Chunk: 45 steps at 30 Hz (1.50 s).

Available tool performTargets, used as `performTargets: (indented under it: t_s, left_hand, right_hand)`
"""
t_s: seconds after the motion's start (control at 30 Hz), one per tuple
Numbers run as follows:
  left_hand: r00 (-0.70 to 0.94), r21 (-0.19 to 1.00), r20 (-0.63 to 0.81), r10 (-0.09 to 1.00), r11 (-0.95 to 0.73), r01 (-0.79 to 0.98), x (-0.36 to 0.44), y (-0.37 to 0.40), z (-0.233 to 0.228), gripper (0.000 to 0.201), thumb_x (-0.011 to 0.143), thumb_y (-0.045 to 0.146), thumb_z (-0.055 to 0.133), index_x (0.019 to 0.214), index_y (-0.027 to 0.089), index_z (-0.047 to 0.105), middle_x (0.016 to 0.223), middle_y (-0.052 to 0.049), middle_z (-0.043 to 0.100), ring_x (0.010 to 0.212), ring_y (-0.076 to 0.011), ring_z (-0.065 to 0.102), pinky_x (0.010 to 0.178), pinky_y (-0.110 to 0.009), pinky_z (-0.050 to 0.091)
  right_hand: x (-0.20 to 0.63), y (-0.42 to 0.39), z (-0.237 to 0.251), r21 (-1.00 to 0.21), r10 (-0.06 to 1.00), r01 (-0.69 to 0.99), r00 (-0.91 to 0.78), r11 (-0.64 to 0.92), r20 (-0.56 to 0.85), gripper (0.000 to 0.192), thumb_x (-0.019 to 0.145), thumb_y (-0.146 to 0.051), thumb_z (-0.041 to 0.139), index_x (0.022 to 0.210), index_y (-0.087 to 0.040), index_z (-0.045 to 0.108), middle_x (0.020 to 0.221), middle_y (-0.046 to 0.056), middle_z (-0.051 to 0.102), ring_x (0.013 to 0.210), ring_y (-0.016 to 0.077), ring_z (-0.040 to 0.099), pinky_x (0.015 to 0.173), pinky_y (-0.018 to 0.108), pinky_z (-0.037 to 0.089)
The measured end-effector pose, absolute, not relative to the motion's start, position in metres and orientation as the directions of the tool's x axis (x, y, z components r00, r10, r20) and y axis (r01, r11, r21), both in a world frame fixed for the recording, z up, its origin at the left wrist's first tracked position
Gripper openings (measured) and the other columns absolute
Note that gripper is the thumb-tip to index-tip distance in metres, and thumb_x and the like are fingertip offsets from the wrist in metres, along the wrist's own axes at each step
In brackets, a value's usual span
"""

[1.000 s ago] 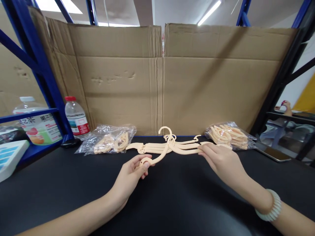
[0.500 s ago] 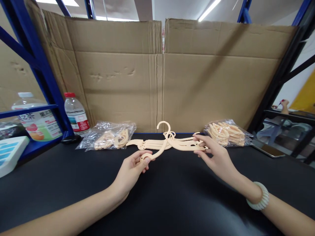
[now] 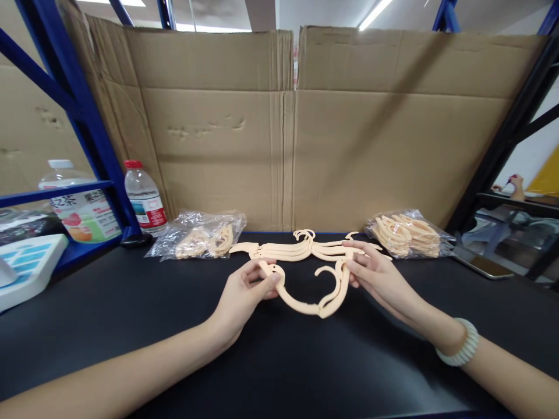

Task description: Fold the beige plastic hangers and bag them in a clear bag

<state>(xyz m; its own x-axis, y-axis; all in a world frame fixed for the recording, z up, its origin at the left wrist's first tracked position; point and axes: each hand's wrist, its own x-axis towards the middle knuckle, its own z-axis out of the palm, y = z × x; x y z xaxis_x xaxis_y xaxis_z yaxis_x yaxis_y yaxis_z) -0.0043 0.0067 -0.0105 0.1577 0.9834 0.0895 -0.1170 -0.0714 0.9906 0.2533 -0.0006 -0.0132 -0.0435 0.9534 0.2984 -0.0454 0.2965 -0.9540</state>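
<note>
Both bare forearms slant inward over the table [image 3: 305, 372], the left forearm [image 3: 157, 361] from its near left side, the right forearm [image 3: 506, 378] from its near right. The left hand [image 3: 242, 291] pinches, thumb laid over curled fingers. The right hand [image 3: 384, 279] pinches too (its index finger reaching further inward than its thumb). The hands face each other, apart, nearer the table's far edge than its near one.

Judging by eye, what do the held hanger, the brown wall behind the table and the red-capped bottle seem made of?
Held hanger: probably matte plastic, given its smooth, rounded curves.
Brown wall: dull cardboard, showing fold lines and dents.
Red-capped bottle: likely glossy plastic, its body see-through; glass remains possible.
</note>
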Motion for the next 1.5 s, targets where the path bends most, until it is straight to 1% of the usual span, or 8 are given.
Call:
performTargets:
  t_s: [0.13,0.3,0.47,0.7,0.83,1.03,1.3,1.5]
  left_hand:
    - [0.254,0.992,0.111,0.961,-0.092,-0.086,0.004,0.002,-0.011,0.038,0.068,0.037,0.078,0.095,0.013,0.067,0.079,-0.005,0.069,0.073,-0.0178,0.066,0.066,-0.027,0.054]
    - [0.299,0.992,0.106,0.948,-0.083,-0.091,0.008,-0.003,-0.011,0.035,0.067,0.037,0.079,0.091,0.014,0.067,0.076,-0.004,0.069,0.071,-0.0179,0.067,0.064,-0.028,0.056]
    - [0.241,0.989,0.137,0.961,-0.119,-0.087,0.007,-0.003,-0.013,0.032,0.069,0.036,0.078,0.09,0.015,0.068,0.081,-0.004,0.071,0.075,-0.0179,0.068,0.066,-0.026,0.056]
    - [0.157,0.985,0.163,0.974,-0.153,-0.075,0.007,-0.002,-0.012,0.032,0.067,0.037,0.079,0.088,0.015,0.068,0.08,-0.004,0.071,0.075,-0.0185,0.067,0.065,-0.027,0.056]
    - [0.212,0.973,0.23,0.95,-0.221,-0.066,0.007,-0.004,-0.011,0.029,0.073,0.035,0.074,0.094,0.017,0.069,0.088,-0.005,0.072,0.085,-0.0207,0.068,0.075,-0.029,0.056]
    - [0.36,0.94,0.332,0.872,-0.339,-0.045,0.005,-0.009,-0.013,0.033,0.083,0.028,0.066,0.115,0.021,0.065,0.109,-0.006,0.069,0.104,-0.0222,0.063,0.089,-0.031,0.051]
    - [0.335,0.961,0.27,0.903,-0.274,-0.037,0.006,-0.004,-0.015,0.034,0.081,0.031,0.067,0.113,0.017,0.064,0.095,-0.006,0.07,0.089,-0.02,0.065,0.083,-0.031,0.053]
    - [0.328,0.948,0.262,0.907,-0.306,0.089,0.005,-0.002,-0.016,0.029,0.078,0.034,0.069,0.098,0.013,0.067,0.083,-0.006,0.069,0.076,-0.0173,0.064,0.073,-0.028,0.051]
  right_hand:
    - [0.229,-0.013,-0.012,-0.963,0.951,-0.106,-0.16,0.248,0.263,0.037,0.074,-0.039,0.075,0.088,-0.022,0.046,0.068,-0.004,0.055,0.055,0.0097,0.05,0.051,0.022,0.042]
    - [0.218,-0.022,-0.008,-0.957,0.899,0.002,-0.345,0.288,0.27,0.028,0.076,-0.038,0.074,0.076,-0.017,0.055,0.077,0.0,0.062,0.074,0.0134,0.059,0.073,0.028,0.05]
    - [0.221,-0.022,-0.011,-0.97,0.896,-0.008,-0.382,0.244,0.228,0.021,0.076,-0.035,0.074,0.083,-0.016,0.067,0.082,0.003,0.066,0.078,0.0161,0.064,0.074,0.031,0.055]
    - [0.221,-0.026,-0.008,-0.977,0.824,-0.016,-0.535,0.212,0.187,0.033,0.08,-0.034,0.071,0.11,-0.022,0.069,0.116,0.006,0.056,0.096,0.02,0.064,0.087,0.037,0.055]
    - [0.22,-0.029,-0.005,-0.956,0.809,0.026,-0.541,0.291,0.231,0.033,0.083,-0.033,0.067,0.115,-0.024,0.066,0.119,0.006,0.054,0.112,0.0212,0.057,0.102,0.04,0.045]
    - [0.222,-0.032,-0.003,-0.952,0.77,-0.006,-0.587,0.306,0.251,0.036,0.086,-0.027,0.065,0.122,-0.025,0.061,0.127,0.007,0.048,0.116,0.0208,0.054,0.103,0.04,0.043]
    - [0.223,-0.033,-0.005,-0.934,0.781,0.041,-0.561,0.356,0.273,0.029,0.088,-0.024,0.061,0.117,-0.024,0.057,0.123,0.007,0.051,0.111,0.0193,0.055,0.094,0.036,0.049]
    - [0.224,-0.035,-0.004,-0.887,0.74,0.127,-0.61,0.445,0.284,0.033,0.091,-0.022,0.055,0.124,-0.025,0.05,0.125,0.006,0.051,0.114,0.0186,0.052,0.094,0.035,0.049]
